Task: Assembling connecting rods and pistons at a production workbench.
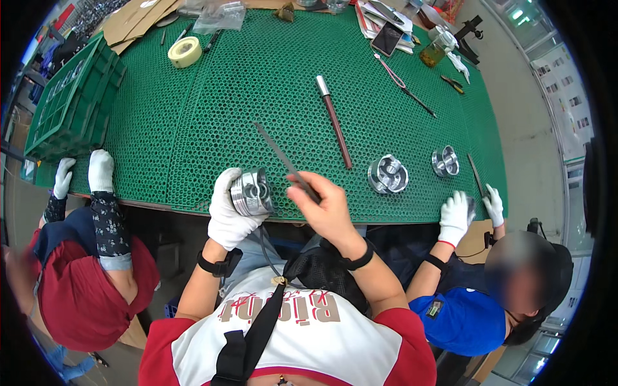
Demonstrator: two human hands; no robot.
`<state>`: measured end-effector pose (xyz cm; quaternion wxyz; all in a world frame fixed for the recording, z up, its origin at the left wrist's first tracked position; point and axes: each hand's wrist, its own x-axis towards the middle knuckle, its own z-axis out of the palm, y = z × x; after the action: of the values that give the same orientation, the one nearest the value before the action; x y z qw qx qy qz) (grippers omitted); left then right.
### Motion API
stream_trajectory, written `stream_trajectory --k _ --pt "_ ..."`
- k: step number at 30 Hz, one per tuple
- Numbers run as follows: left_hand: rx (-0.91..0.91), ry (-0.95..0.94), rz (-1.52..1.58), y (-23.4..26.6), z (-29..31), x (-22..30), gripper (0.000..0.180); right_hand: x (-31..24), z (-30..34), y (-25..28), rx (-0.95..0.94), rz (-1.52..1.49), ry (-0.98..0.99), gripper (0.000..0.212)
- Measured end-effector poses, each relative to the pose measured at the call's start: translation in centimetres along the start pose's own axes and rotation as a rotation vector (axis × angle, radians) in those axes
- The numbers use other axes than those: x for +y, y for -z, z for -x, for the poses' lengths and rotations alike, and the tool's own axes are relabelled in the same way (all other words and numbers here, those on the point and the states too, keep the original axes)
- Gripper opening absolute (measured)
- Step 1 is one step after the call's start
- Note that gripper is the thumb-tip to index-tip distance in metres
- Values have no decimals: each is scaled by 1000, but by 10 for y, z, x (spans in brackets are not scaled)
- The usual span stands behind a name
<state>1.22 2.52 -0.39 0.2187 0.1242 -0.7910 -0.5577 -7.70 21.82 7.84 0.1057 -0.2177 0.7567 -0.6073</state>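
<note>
Nearest, along the lower edge, a white shirt (283, 344) with red sleeves and a black strap (238, 354). Just above, at the near edge of a green honeycomb mat (257, 90), the left hand (223, 215) in a white glove, gripping a silver piston (250, 193) from its left side. Next to it, the bare right hand (328, 206), closed around the lower end of a thin dark file (277, 149), slanted up and left, apart from the piston. Far left, a co-worker in maroon (96, 289), with gloved hands by green crates (76, 106). Right, a co-worker in blue (460, 325), with one gloved hand over a dark object (471, 207), too hidden to identify. Beyond, two more pistons, a nearer one (388, 174) and a farther one (445, 161), upper right of the hands; then a brown rod with a silver end (335, 122). Farther right, pliers (452, 84). Across the far side, cream tape (185, 52), a clear plastic bag (220, 17), a phone (387, 39) on papers (364, 20), and a glass jar (436, 51) with amber contents.
</note>
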Motion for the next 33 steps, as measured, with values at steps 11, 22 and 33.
stream_trajectory --k 11,22,33 --pt "-85 -130 -120 33 -21 23 93 4 37 32 -22 362 11 22" --pt "-227 -4 241 48 -29 -5 107 14 23 8 -168 391 246 21" --pt "-219 9 305 54 -27 -15 113 14 8 -13 -123 400 343 20"
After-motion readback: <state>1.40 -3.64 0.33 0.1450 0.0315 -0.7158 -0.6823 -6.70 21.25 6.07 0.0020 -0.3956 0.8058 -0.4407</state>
